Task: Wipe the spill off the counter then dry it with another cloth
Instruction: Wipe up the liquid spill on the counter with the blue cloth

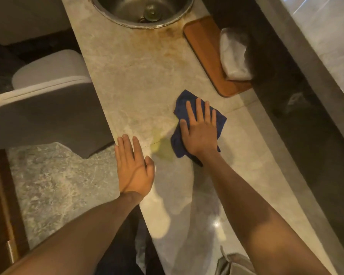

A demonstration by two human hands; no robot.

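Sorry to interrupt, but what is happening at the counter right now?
A person is wiping a yellowish spill off the marble counter. The right hand presses flat on a blue cloth beside the spill, while the left hand rests flat near the counter's edge. The spill is still there, so drying has not begun.

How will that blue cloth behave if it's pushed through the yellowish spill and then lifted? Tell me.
The blue cloth looks soft and floppy: it lies creased under the flat right hand, so it would probably droop when lifted. Pushed, it should slide easily, since the counter looks smooth and glossy. It would likely bunch at its loose edges while crossing the spill.
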